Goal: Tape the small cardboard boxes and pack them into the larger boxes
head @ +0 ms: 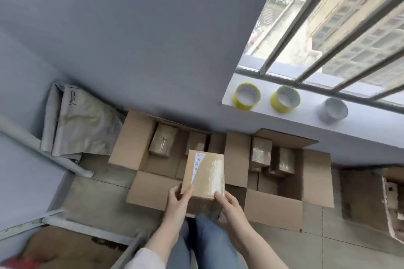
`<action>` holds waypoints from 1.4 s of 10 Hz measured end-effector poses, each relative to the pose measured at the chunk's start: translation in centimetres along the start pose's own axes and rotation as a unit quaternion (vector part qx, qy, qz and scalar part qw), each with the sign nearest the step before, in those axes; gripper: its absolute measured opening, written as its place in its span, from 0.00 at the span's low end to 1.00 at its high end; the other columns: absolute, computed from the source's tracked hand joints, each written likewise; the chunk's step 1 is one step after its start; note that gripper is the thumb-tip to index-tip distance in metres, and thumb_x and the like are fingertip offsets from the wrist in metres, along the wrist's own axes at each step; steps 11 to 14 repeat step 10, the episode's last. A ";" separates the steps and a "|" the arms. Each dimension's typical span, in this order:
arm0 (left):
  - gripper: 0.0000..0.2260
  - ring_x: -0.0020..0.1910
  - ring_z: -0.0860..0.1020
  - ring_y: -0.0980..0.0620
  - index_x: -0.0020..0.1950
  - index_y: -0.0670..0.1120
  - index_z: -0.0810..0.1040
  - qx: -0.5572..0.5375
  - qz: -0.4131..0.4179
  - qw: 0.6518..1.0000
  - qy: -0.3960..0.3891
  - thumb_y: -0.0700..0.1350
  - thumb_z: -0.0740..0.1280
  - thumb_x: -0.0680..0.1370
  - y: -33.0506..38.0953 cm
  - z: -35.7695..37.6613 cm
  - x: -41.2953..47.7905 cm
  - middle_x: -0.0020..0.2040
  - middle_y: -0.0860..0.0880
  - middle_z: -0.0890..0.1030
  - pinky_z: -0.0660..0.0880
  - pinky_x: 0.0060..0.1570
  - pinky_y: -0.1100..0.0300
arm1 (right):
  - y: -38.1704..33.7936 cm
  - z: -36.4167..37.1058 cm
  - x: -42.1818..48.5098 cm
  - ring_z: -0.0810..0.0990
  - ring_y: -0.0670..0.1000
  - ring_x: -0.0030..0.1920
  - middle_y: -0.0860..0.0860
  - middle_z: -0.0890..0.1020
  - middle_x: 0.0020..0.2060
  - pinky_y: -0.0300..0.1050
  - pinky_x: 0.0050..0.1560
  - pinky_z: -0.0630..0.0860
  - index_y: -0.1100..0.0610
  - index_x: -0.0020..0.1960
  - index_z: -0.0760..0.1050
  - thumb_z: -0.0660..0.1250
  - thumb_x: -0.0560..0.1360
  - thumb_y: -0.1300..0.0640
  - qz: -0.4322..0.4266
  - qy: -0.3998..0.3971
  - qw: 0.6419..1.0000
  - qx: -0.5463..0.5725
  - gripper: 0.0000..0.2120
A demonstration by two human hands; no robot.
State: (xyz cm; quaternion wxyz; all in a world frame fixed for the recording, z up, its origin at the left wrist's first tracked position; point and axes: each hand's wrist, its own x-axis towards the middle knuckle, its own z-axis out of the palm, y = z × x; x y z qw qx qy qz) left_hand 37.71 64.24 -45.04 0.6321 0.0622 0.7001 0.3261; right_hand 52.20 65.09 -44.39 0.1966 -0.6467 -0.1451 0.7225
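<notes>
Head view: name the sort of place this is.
Likely a makeshift packing corner: open cartons on the floor holding taped small boxes, tape rolls on the windowsill, a barred window.

Daylight comes through the barred window (328, 28) in the upper right of the frame, where the view outside is washed out. The white sill (308, 109) below it is the brightest surface, and the grey wall (131, 39) is softly, evenly lit. Tape on the small cardboard box (205, 177) gives a pale sheen. Shadow fills the larger box (273, 207) right of centre. Wide-angle distortion bends lines near the edges. The whole picture is soft, blurriest at lower left.
</notes>
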 end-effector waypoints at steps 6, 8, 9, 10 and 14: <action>0.17 0.58 0.73 0.56 0.69 0.44 0.69 0.217 0.060 0.972 -0.067 0.41 0.60 0.80 -9.1 -0.6 42.8 0.62 0.50 0.76 0.68 0.59 0.63 | 8.2 0.2 43.2 0.69 0.52 0.67 0.53 0.70 0.68 0.42 0.63 0.64 0.57 0.74 0.58 0.63 0.78 0.58 -0.041 0.075 0.992 -0.096 0.27; 0.20 0.60 0.73 0.56 0.70 0.42 0.67 0.193 0.073 0.977 -0.057 0.37 0.62 0.79 -10.0 -0.5 47.5 0.64 0.48 0.75 0.68 0.61 0.65 | 8.6 0.2 47.8 0.69 0.53 0.68 0.54 0.70 0.70 0.43 0.67 0.63 0.59 0.74 0.58 0.61 0.78 0.64 -0.078 0.100 0.985 -0.115 0.27; 0.18 0.63 0.74 0.51 0.70 0.44 0.69 0.199 0.077 0.975 -0.058 0.37 0.62 0.79 -10.1 -0.3 48.6 0.65 0.46 0.76 0.68 0.67 0.53 | 8.3 0.4 48.3 0.69 0.52 0.69 0.54 0.69 0.70 0.39 0.63 0.63 0.59 0.74 0.58 0.61 0.78 0.65 -0.087 0.104 0.986 -0.097 0.27; 0.19 0.64 0.73 0.49 0.70 0.44 0.69 0.206 0.077 0.975 -0.032 0.38 0.62 0.79 -9.9 0.2 49.1 0.66 0.44 0.75 0.67 0.67 0.52 | 8.6 0.7 48.6 0.67 0.52 0.70 0.55 0.67 0.71 0.40 0.65 0.63 0.59 0.75 0.56 0.63 0.78 0.65 -0.094 0.121 0.986 -0.061 0.29; 0.19 0.64 0.73 0.49 0.70 0.44 0.69 0.206 0.077 0.975 -0.032 0.38 0.62 0.79 -9.9 0.2 49.1 0.66 0.44 0.75 0.67 0.67 0.52 | 8.6 0.7 48.6 0.67 0.52 0.70 0.55 0.67 0.71 0.40 0.65 0.63 0.59 0.75 0.56 0.63 0.78 0.65 -0.094 0.121 0.986 -0.061 0.29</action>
